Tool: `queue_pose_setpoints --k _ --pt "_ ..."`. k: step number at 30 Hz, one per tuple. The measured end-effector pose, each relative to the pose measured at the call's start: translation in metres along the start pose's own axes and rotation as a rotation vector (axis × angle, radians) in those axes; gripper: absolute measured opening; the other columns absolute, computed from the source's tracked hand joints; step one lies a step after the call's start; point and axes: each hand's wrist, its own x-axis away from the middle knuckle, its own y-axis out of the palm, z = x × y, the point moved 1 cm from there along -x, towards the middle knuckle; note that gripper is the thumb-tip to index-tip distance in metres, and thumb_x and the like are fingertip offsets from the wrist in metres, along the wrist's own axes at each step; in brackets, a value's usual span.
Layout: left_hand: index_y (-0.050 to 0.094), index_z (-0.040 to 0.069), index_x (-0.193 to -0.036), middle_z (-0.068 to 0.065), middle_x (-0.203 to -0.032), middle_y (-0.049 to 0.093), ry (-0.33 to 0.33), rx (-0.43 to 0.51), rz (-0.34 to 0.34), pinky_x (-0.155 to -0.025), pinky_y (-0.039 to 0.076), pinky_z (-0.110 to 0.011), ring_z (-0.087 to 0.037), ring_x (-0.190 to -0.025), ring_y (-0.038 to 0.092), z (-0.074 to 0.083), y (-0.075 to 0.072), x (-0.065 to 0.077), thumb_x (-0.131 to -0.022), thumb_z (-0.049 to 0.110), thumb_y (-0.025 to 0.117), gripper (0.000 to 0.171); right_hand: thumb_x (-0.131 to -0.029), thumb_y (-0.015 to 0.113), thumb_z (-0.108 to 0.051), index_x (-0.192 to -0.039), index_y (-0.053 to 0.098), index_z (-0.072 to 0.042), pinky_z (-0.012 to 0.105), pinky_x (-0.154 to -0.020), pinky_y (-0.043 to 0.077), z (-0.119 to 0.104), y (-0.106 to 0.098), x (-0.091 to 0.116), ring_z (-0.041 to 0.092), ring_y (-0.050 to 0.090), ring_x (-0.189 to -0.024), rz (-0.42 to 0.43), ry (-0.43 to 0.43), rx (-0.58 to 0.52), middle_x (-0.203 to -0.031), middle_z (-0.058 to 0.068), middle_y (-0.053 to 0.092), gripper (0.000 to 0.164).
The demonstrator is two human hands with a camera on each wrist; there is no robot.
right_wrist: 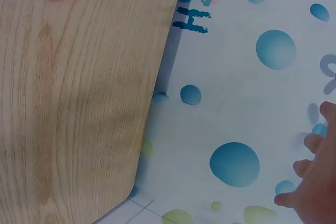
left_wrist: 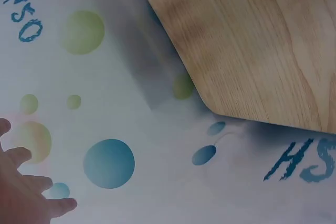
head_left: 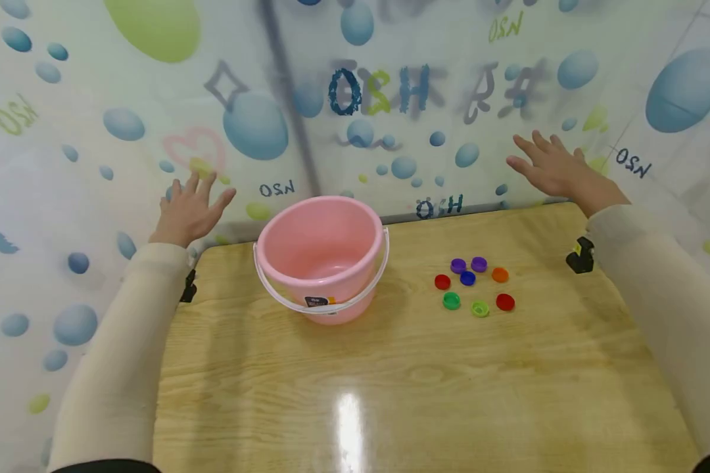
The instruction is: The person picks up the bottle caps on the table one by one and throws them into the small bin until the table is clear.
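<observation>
Sleeves [head_left: 645,289]: cream, reaching in from both lower corners.
Table [head_left: 438,387]: light wood, glossy toward the front.
Bucket [head_left: 349,289]: pink, upright on the table's far half, left of the caps [head_left: 468,278].
Caps: eight, mixed colours, loosely grouped on the table.
Left hand [head_left: 189,210]: out past the far left corner, splayed, gripping nothing.
Right hand [head_left: 550,165]: out past the far right, also splayed, gripping nothing.
Cloth [head_left: 479,190]: pale, blue-and-green dotted.
</observation>
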Motion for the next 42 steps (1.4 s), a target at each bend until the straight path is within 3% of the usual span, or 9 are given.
queue_pose_setpoints --k 6,10,20,27,34,38,42 --pt "0.003 0.017 -0.167 -0.030 -0.170 0.001 -0.005 0.125 -0.021 -0.110 0.012 -0.087 -0.062 -0.152 0.006 0.000 -0.001 0.002 -0.099 0.078 0.015 0.092 -0.105 0.011 -0.068 -0.165 -0.012 -0.021 0.087 -0.109 -0.012 -0.007 -0.002 0.000 0.058 -0.020 -0.151 -0.002 -0.010 -0.009 -0.168 0.024 -0.022 0.080" --pt "0.003 0.013 -0.167 -0.034 -0.168 0.007 -0.006 0.221 -0.010 -0.114 0.016 -0.081 -0.061 -0.150 0.015 -0.002 0.000 0.004 -0.100 0.075 0.019 0.093 -0.105 0.011 -0.068 -0.166 -0.010 -0.022 0.088 -0.109 -0.009 -0.014 -0.004 0.002 0.058 -0.018 -0.151 -0.005 -0.032 0.040 -0.168 0.024 -0.020 0.079" --pt "0.005 0.009 -0.167 -0.036 -0.166 0.015 0.015 0.361 0.001 -0.116 0.018 -0.078 -0.059 -0.148 0.022 -0.008 0.008 0.022 -0.105 0.067 0.024 0.087 -0.105 0.013 -0.068 -0.166 -0.006 -0.020 0.089 -0.109 -0.005 -0.032 -0.003 0.005 0.058 -0.013 -0.153 -0.012 -0.090 0.082 -0.169 0.024 -0.018 0.080" --pt "0.013 0.017 -0.167 -0.031 -0.164 0.025 0.147 0.297 0.033 -0.112 0.028 -0.078 -0.056 -0.144 0.034 0.017 0.023 0.044 -0.106 0.062 0.035 0.080 -0.105 0.016 -0.068 -0.167 -0.004 -0.020 0.088 -0.110 -0.003 -0.035 0.005 0.009 0.058 -0.009 -0.154 -0.018 -0.104 0.086 -0.170 0.026 -0.014 0.081" --pt "0.028 0.018 -0.164 -0.021 -0.164 0.032 0.273 0.310 0.074 -0.109 0.037 -0.075 -0.047 -0.143 0.042 0.044 0.038 0.072 -0.107 0.053 0.043 0.069 -0.106 0.018 -0.067 -0.167 -0.001 -0.019 0.087 -0.111 0.003 -0.045 0.014 0.016 0.057 -0.002 -0.155 -0.035 -0.141 0.098 -0.171 0.026 -0.010 0.080" --pt "0.039 0.016 -0.159 -0.018 -0.161 0.038 0.302 0.339 0.098 -0.107 0.042 -0.072 -0.043 -0.140 0.045 0.056 0.044 0.083 -0.105 0.050 0.050 0.065 -0.107 0.021 -0.064 -0.167 0.002 -0.019 0.084 -0.114 0.006 -0.050 0.022 0.023 0.057 0.000 -0.155 -0.043 -0.171 0.107 -0.171 0.027 -0.008 0.078" --pt "0.046 0.014 -0.155 -0.015 -0.160 0.041 0.291 0.389 0.132 -0.106 0.047 -0.066 -0.039 -0.140 0.047 0.064 0.048 0.091 -0.102 0.048 0.057 0.064 -0.108 0.026 -0.061 -0.168 0.006 -0.020 0.081 -0.116 0.012 -0.058 0.031 0.030 0.056 0.005 -0.155 -0.045 -0.216 0.092 -0.172 0.026 -0.003 0.075"
